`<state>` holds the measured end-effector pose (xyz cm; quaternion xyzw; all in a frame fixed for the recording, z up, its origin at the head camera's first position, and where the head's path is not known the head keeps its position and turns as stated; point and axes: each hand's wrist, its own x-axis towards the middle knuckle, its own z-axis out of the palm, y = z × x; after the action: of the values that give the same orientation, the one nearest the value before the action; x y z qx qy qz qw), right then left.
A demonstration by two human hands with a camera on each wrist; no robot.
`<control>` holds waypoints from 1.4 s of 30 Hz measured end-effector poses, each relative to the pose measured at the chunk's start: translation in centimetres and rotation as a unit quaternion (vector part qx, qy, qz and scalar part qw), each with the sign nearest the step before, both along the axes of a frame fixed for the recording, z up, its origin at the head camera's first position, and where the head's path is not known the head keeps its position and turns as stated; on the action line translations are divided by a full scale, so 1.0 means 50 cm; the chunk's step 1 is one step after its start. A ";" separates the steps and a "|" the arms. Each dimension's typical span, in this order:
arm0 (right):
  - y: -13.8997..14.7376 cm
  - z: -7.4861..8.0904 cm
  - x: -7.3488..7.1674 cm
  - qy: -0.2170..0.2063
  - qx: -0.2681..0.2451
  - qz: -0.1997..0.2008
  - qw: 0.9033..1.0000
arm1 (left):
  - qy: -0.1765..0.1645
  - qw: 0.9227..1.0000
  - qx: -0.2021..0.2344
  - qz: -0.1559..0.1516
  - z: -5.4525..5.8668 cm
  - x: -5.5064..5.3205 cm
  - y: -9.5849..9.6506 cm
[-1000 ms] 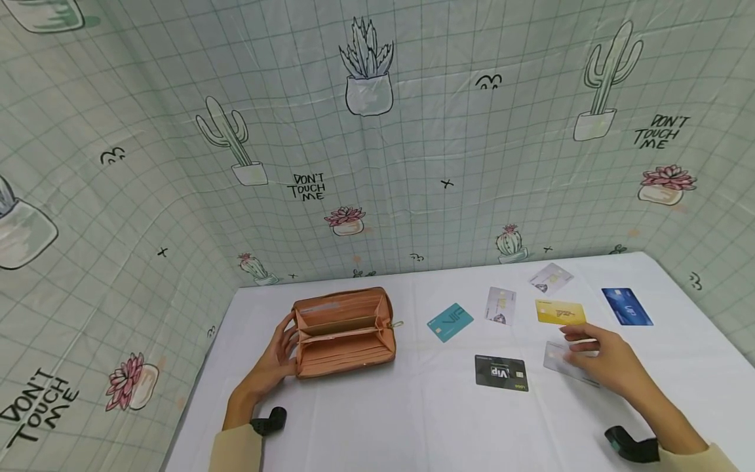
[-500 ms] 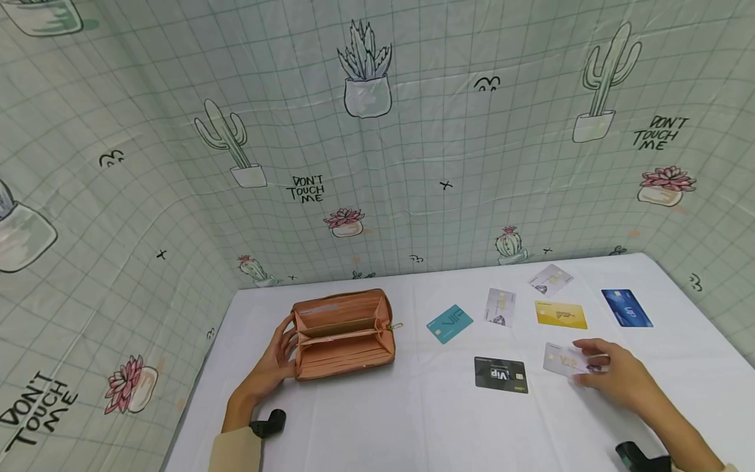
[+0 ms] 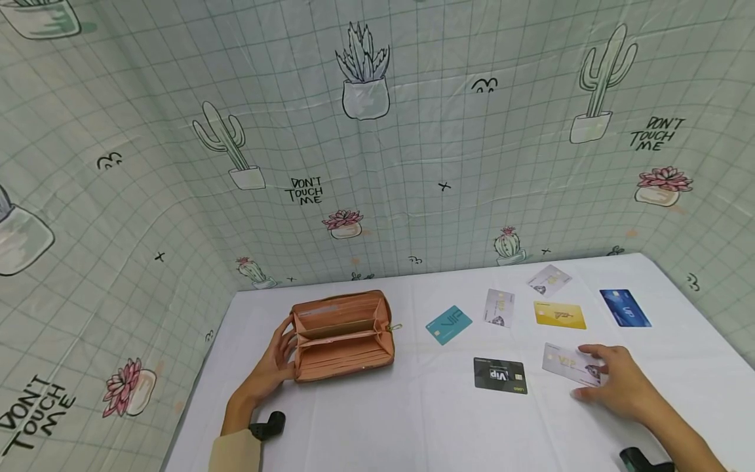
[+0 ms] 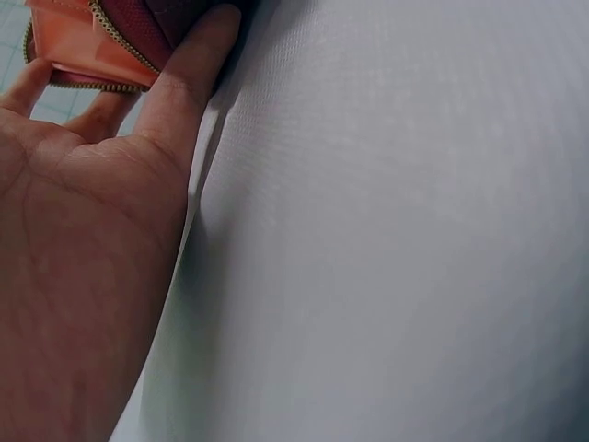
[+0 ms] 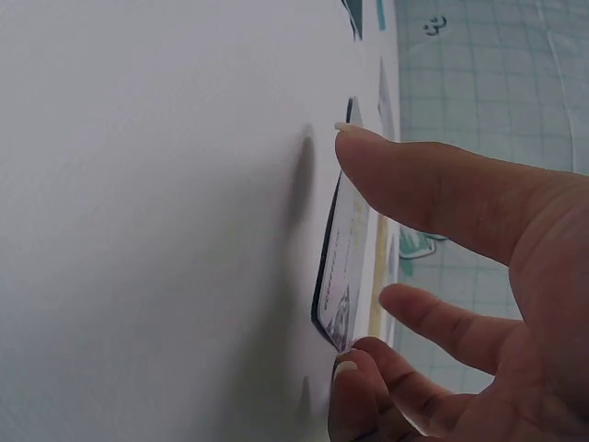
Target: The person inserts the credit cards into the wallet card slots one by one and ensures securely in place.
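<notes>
At the left of the table my left hand [image 3: 274, 357] grips the left edge of an unzipped tan wallet [image 3: 345, 337], its compartments facing up. In the left wrist view the thumb [image 4: 198, 69] lies against the wallet's brass-toothed zipper edge [image 4: 129, 41]. On the right, my right hand [image 3: 616, 383] hovers at the right end of a silver VIP card [image 3: 563, 362], which lies flat. Thumb and index finger are spread to either side of that card. In the right wrist view the thumb [image 5: 414, 175] overlaps the card [image 5: 345, 249]; whether they touch cannot be told.
Around the right hand lie a black card [image 3: 500, 376], a teal card [image 3: 449, 325], a yellow card [image 3: 560, 315], a blue card [image 3: 626, 308] and two more silver cards, one upright [image 3: 499, 308] and one tilted [image 3: 549, 280]. A cactus-print cloth [image 3: 413, 144] hangs behind the white table.
My right hand has drawn back rightward and toward me, uncovering more of the silver card, which stays in place. The thumb has moved off the card's front edge. The left hand and wallet hold still.
</notes>
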<state>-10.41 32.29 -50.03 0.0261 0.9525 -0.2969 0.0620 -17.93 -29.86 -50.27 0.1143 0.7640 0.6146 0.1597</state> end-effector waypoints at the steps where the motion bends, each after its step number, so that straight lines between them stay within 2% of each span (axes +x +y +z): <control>1: 0.001 -0.001 0.001 0.001 0.005 -0.002 1.000 | 0.002 1.000 0.002 -0.001 0.001 0.001 0.000; 9: 0.003 -0.010 -0.005 0.018 0.033 -0.016 0.999 | 0.004 1.000 -0.003 -0.001 -0.001 0.002 -0.003; 16: 0.003 -0.008 -0.015 -0.018 0.021 -0.020 0.999 | -0.001 1.000 0.007 -0.002 -0.006 0.000 -0.002; 22: 0.008 0.001 -0.024 -0.014 0.000 -0.014 1.000 | 0.003 1.000 0.016 -0.005 -0.007 -0.001 -0.002; 28: 0.002 0.023 -0.030 0.030 -0.028 -0.010 0.999 | 0.005 0.999 0.037 -0.017 -0.006 -0.002 -0.002; 34: -0.019 0.057 -0.040 0.076 -0.043 0.015 0.996 | 0.012 0.999 0.042 -0.026 -0.006 -0.002 -0.004; 42: -0.074 0.099 -0.063 0.092 -0.089 0.027 0.991 | 0.004 0.999 0.042 -0.021 -0.008 -0.004 -0.003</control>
<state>-13.56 28.60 -45.08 -0.0323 0.9245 -0.3795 -0.0161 -18.15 -30.00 -50.67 0.1390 0.7355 0.6424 0.1643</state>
